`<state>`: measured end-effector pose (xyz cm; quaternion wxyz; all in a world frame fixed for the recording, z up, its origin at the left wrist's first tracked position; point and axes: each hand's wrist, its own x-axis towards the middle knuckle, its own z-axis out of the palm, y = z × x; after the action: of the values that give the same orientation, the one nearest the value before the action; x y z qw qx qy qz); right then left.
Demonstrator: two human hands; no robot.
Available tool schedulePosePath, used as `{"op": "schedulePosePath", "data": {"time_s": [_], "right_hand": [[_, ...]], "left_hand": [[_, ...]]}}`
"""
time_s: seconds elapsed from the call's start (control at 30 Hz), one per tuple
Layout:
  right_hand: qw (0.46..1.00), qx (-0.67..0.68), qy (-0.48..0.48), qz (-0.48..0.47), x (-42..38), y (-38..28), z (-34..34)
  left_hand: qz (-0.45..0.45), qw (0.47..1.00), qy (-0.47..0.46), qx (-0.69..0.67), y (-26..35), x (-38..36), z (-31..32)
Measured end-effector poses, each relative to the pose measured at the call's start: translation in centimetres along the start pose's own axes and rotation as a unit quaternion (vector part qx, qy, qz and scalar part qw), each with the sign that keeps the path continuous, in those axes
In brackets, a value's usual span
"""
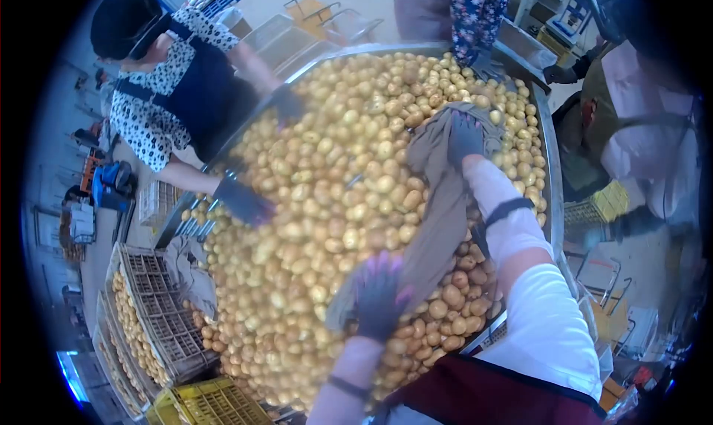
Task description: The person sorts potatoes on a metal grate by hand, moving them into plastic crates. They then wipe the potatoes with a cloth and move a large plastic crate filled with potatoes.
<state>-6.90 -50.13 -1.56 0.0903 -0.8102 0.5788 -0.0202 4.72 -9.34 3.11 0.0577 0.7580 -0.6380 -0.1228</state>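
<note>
A heap of yellow-brown potatoes (327, 180) fills a large metal-rimmed table in the head view. Over its right side lies a long grey-brown cloth (438, 224), bunched at the far end. My right hand (466, 139), in a dark glove with pink fingertips, rests on that bunched end, fingers stretched out flat. Near the cloth's close end is my left hand (379, 295), gloved alike, fingers spread and slightly blurred. Whether the left palm presses on cloth or on potatoes is hidden.
Across the left edge a co-worker (186, 83) reaches both gloved hands over the potatoes. Another person's floral sleeve (475, 16) reaches in at the top; a person stands at right. Crates (160, 299) with potatoes and a yellow crate (212, 404) stand at lower left. The metal rim (553, 180) bounds the heap.
</note>
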Motion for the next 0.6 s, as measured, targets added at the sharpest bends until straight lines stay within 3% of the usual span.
{"op": "schedulePosePath", "data": {"time_s": [0.03, 0.13, 0.23, 0.3, 0.33, 0.37, 0.4, 0.43, 0.53, 0.6], "right_hand": [[1.000, -0.008, -0.007, 0.022, 1.1, -0.7, -0.3], [0.985, -0.040, 0.166, -0.009, 2.3, 0.8, 9.0], [0.992, 0.091, 0.070, -0.053, -6.6, -0.7, 3.6], [0.988, -0.085, -0.064, -0.115, -10.6, 0.4, 3.6], [0.954, -0.222, 0.121, -0.162, -13.0, 1.3, 7.0], [0.866, -0.346, 0.299, -0.200, -15.5, 2.1, 10.6], [0.919, -0.235, 0.166, -0.269, -18.9, 2.0, 10.3], [0.938, -0.115, 0.025, -0.326, -21.7, 1.6, 8.6], [0.933, 0.031, -0.068, -0.352, -26.5, -4.5, -0.2], [0.933, -0.035, -0.110, -0.340, -24.3, -6.9, -2.1]], "left_hand": [[-0.022, 1.000, -0.007, 0.003, 0.4, 1.0, -0.7], [-0.023, 0.998, 0.062, 0.006, 1.5, 0.2, -1.2], [-0.003, 0.996, 0.091, -0.003, 1.9, -1.1, -0.9], [0.001, 0.996, 0.086, 0.001, 2.3, -1.6, -1.9], [0.003, 0.996, 0.085, 0.003, 2.5, -1.5, -2.5], [-0.022, 0.999, 0.038, -0.015, 2.9, -1.1, -3.8], [-0.047, 0.998, -0.012, -0.032, 3.4, -0.9, -5.8], [-0.072, 0.994, -0.064, -0.051, 3.7, -0.9, -6.8], [-0.143, 0.956, -0.027, -0.256, 2.9, -1.2, -6.4], [-0.151, 0.939, -0.022, -0.309, 3.5, -0.5, -9.5]]}}
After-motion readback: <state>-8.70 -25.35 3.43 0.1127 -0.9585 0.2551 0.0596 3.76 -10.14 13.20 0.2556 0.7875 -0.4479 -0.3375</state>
